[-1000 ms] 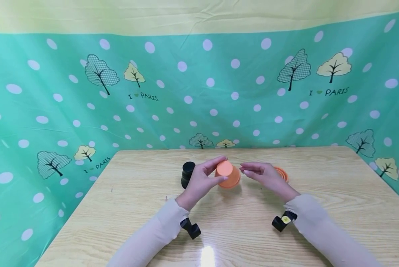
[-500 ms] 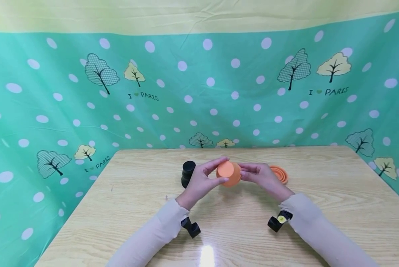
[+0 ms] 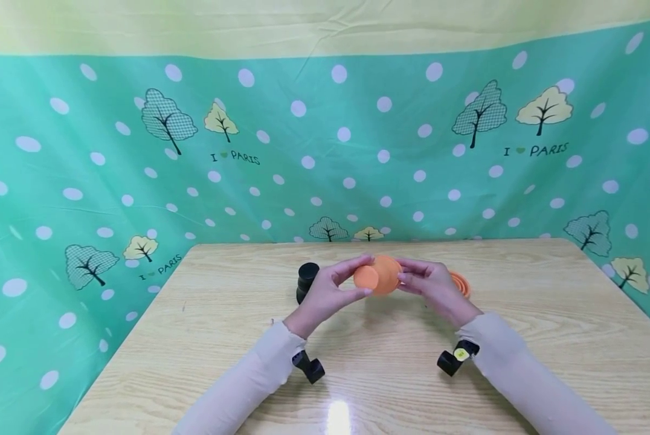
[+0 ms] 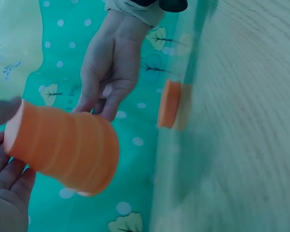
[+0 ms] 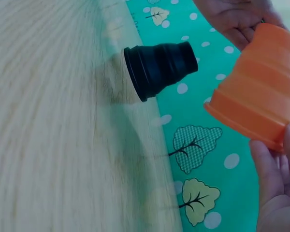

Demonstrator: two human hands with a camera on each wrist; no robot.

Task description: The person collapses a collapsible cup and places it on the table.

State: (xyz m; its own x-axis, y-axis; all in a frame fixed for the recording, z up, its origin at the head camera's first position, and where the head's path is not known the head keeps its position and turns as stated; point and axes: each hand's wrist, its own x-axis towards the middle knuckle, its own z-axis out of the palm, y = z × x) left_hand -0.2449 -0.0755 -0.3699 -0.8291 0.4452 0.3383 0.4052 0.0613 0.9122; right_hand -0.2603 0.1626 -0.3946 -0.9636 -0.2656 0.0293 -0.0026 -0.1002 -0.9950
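Observation:
An orange collapsible cup [image 3: 386, 275], stepped and fully extended, is held above the table between both hands. Its narrow base tilts toward the left. My left hand [image 3: 327, 296] grips the base end between thumb and fingers. At the wide rim, my right hand [image 3: 436, 289] pinches the edge, as the right wrist view shows with the cup [image 5: 261, 82] close up. A black stepped cup [image 5: 162, 67] stands upside down on the table just beyond the left hand. Behind the right hand lies a flat orange collapsed cup [image 3: 461, 284], partly covered by that hand.
The light wooden table [image 3: 205, 362] reaches back to a green dotted curtain [image 3: 281, 139]. Black wrist cameras hang under both sleeves [image 3: 265, 362]. A small dark mark lies left of the left wrist.
The right hand has moved left and taken the orange cup's rim. The cup has lifted and tipped, its rim swinging up and to the right. The left hand keeps its grip on the base.

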